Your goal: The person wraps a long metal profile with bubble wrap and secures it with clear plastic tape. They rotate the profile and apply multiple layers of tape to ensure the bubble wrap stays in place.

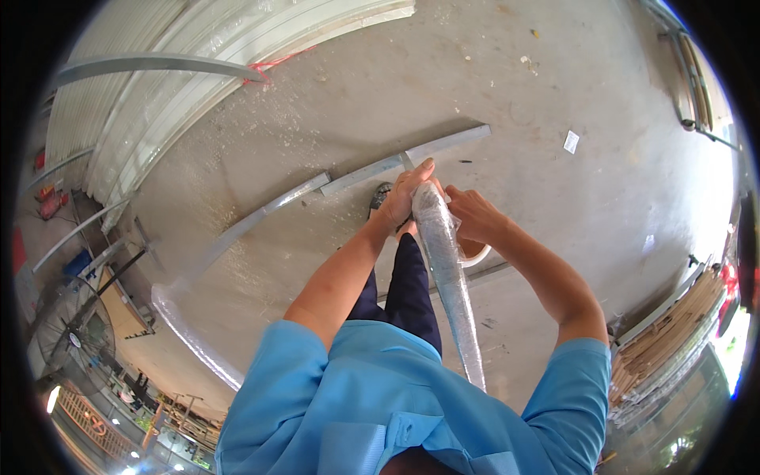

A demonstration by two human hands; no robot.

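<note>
A long, narrow piece wrapped in clear bubble film (445, 253) runs from between my hands down past my right side. My left hand (404, 196) is closed around its far end, thumb pointing forward. On the other side, my right hand (477, 217) is closed, with its fingers bent against the wrapped end. Under that hand shows a roll of tape (476, 253) with a brown core and pale rim, partly hidden by the hand and the wrapped piece. A bit of clear film stands out between the hand and the bundle.
Grey metal bars (364, 174) lie across the floor ahead of my feet. Another film-wrapped length (190, 336) lies at left. Long white panels (174, 103) are stacked at far left, near a large fan (74, 339). Flat boards (669, 336) are piled at right.
</note>
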